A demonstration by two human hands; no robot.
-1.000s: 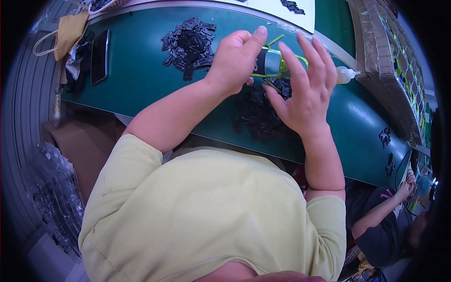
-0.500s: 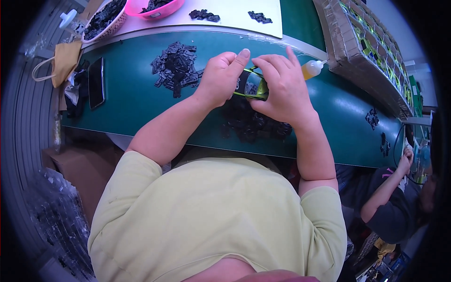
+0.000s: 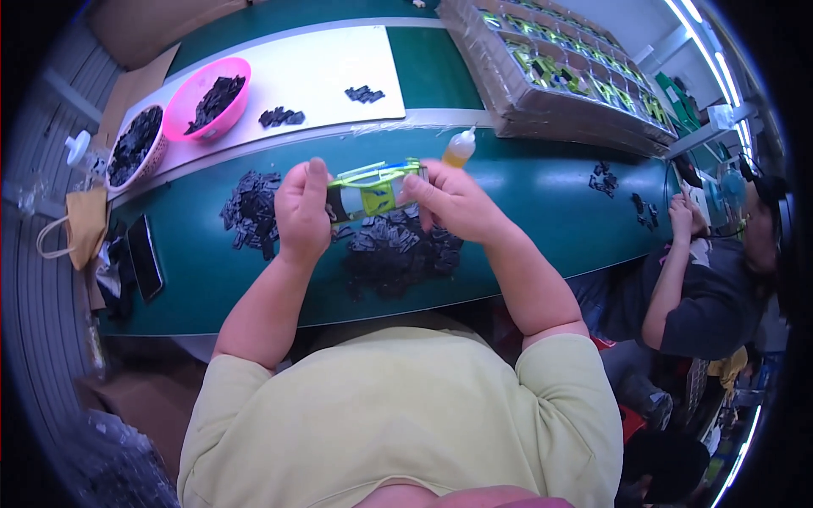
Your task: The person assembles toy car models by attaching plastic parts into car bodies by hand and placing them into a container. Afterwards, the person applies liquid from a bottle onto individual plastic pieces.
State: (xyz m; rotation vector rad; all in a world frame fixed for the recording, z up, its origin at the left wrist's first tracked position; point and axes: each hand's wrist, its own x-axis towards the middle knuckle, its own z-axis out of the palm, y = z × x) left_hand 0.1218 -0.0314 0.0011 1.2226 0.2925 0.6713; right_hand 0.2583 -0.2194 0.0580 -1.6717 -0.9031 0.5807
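Observation:
Between my two hands, above the table, is a lime-green and black piece that looks like a toy car body (image 3: 378, 200), with a patterned panel and thin green bars. My left hand (image 3: 303, 210) grips its black end, thumb pointing up. At the other end my right hand (image 3: 457, 201) holds it, with the thumb across its side. Just below lies a pile of small black plastic parts (image 3: 398, 254). A second pile of dark parts (image 3: 251, 210) is beside my left hand. Past my right hand stands a squeeze bottle (image 3: 460, 148) of yellow liquid.
A pink bowl (image 3: 174, 114) and a pale basket (image 3: 158, 157) hold black parts at the far left. A phone (image 3: 144, 258) lies at the left. At the back right is a divided carton (image 3: 542, 118) of green pieces. Another person (image 3: 703, 292) sits at the right.
The green car body has turned lengthwise, showing its patterned side. My hands have moved apart along it, and my head view has shifted, bringing more of the carton and far table into sight.

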